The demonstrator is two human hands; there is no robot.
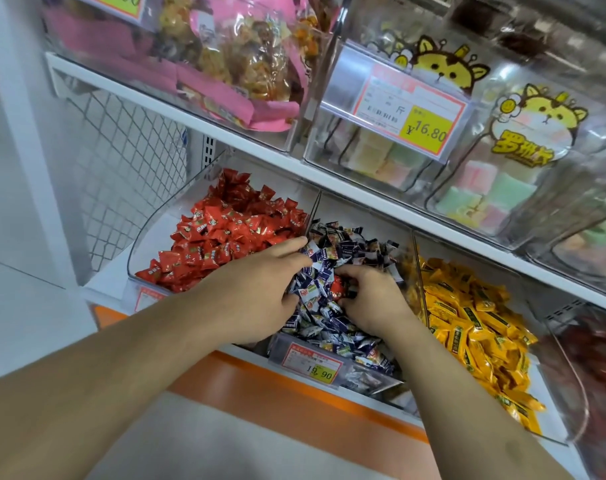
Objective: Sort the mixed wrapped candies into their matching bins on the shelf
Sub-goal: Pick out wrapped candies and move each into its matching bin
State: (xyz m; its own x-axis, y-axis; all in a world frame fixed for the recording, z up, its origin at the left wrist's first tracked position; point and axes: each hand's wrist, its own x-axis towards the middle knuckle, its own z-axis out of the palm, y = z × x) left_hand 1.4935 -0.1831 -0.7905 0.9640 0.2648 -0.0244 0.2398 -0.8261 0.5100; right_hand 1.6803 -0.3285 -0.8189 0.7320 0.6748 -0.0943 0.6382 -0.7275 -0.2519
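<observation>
Both hands in the middle bin of blue-and-white wrapped candies.
The left hand rests flat on the blue-and-white candies, fingers extended, gripping nothing; the right hand curls its fingers round a red candy lying among them; red candies fill the bin to the left; yellow candies fill the bin to the right.

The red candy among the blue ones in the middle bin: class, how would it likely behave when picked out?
The red candy looks small, so it is probably light. Its glossy wrapper may slip, and would likely crinkle rather than stay stiff. It sits loose among blue candies beside the right hand, so neighbours may shift or tumble when it is lifted.
</observation>
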